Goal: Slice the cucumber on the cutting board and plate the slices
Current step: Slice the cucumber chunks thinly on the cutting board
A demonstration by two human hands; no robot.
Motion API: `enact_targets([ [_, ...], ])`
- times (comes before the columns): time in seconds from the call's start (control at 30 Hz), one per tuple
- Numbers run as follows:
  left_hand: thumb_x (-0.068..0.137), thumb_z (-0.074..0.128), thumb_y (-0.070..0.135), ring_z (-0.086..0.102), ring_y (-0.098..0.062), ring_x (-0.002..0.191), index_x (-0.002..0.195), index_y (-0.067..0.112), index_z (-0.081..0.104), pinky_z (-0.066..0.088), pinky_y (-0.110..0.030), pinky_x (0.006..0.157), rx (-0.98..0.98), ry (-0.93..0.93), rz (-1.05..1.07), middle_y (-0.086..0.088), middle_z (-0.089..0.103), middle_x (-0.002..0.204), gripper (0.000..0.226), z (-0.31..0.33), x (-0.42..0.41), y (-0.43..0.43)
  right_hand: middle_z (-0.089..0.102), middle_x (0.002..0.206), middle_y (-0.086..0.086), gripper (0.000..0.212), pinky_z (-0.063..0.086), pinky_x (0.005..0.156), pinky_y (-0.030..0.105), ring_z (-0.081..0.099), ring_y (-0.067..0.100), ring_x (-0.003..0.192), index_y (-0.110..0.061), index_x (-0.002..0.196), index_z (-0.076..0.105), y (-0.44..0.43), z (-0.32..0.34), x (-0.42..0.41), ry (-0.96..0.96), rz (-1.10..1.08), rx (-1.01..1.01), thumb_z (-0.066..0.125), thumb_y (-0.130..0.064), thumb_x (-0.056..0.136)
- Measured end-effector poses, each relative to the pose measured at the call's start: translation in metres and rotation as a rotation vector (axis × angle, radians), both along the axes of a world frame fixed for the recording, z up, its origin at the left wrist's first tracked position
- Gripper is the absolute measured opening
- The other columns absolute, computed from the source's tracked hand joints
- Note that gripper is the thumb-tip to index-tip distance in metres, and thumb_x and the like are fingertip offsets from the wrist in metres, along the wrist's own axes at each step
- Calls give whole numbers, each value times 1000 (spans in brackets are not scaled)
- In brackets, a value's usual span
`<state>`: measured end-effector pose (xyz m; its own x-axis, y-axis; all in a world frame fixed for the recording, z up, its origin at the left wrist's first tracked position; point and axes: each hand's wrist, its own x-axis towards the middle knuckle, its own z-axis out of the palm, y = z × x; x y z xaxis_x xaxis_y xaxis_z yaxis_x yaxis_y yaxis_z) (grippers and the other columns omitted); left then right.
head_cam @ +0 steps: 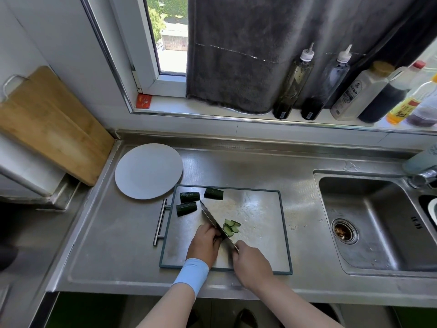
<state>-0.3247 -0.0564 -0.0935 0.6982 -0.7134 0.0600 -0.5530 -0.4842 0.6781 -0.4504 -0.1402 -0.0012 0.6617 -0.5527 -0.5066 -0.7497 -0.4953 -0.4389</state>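
Our right hand (250,262) is wrapped tight round the handle of the knife (214,221). The blade lies slanted across the cutting board (260,209), with its tip pointing away from us and to the left. Our left hand (205,240) sits on the left side of the blade, fingers curled down and touching it. Whatever it steadies is hidden under the fingers, so we cannot tell if it grips anything.

A few thin slices (231,226) lie just on the right side of the blade. Three uncut cucumber chunks (189,197) lie at the far left corner of the board, near the knife tip. Each one lies the long way from left to right. The plate (148,171) sits just beside that corner, farther left, with nothing on it.

So the chunks and the plate are both nearer our left hand. We think the slices must cross to the left to reach the plate.
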Motion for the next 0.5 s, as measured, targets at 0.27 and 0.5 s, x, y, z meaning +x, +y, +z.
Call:
enact_targets([
  [0.27,80,69,19,54,-14,88,85,18,66,49,-28,72,22,37,17,3,59,91,6,0,2,-1,63,79,-3,27,43,61,33,58,20,71,-22,91,56,3,9,-6,-58,-11,-26,35,-34,101],
  [0.5,79,69,18,55,-14,88,85,17,67,48,-25,73,23,42,16,2,60,91,6,-1,3,-1,63,82,-1,25,46,65,35,59,22,75,-21,95,56,4,11,-8,-37,-7,-23,35,-33,101],
])
